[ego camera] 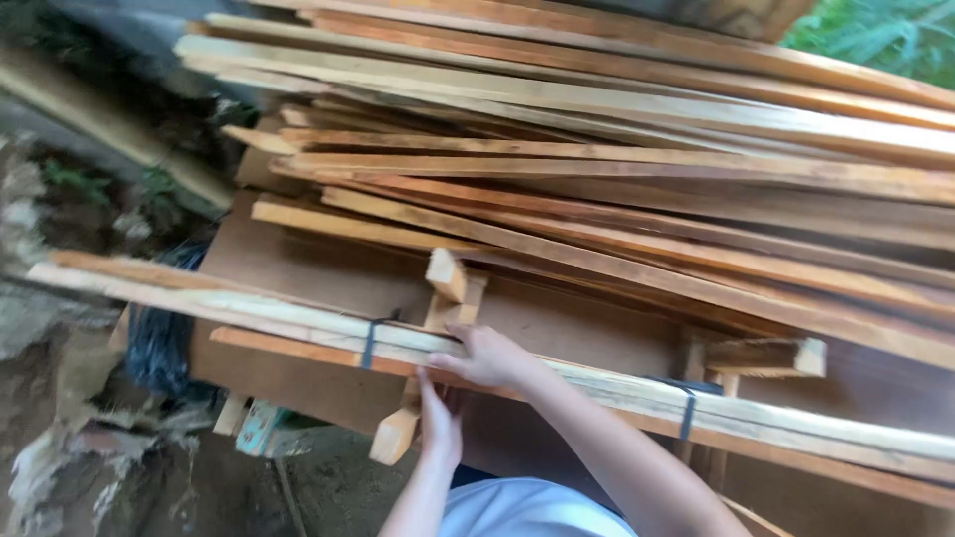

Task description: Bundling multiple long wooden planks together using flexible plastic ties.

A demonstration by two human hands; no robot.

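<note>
1. No packages, labels or signs readable; only a small teal-painted scrap [261,426] low left under the boards, markings too blurred to tell.
2. Bundle of long wooden slats [298,323] runs from left edge down to right edge, across the middle of the view. Pale and orange-brown strips, rough-sawn, bound by two dark straps [369,344], one left of the hands, one further right.
3. Bundle lies on short wooden cross supports [446,298] over a flat brown board [298,268].
4. Right hand [487,356] rests on top of the bundle, just right of the left strap; grip curled, fingers pressed down over the slats' upper edge.
5. Left hand [440,423] sits just below the bundle, fingers straight and held together, pointing up at the bundle's underside beside a short angled wood block [396,434]. Cannot tell if it pinches anything.
6. Large loose pile of planks [647,149] fills the upper half, overlapping at slight angles, same orange-tan wood.
7. Dark blue-black bundled material [159,338] at left, beside the board's edge.
8. Green foliage [885,35] top right corner. Ground with rubble at lower left.
</note>
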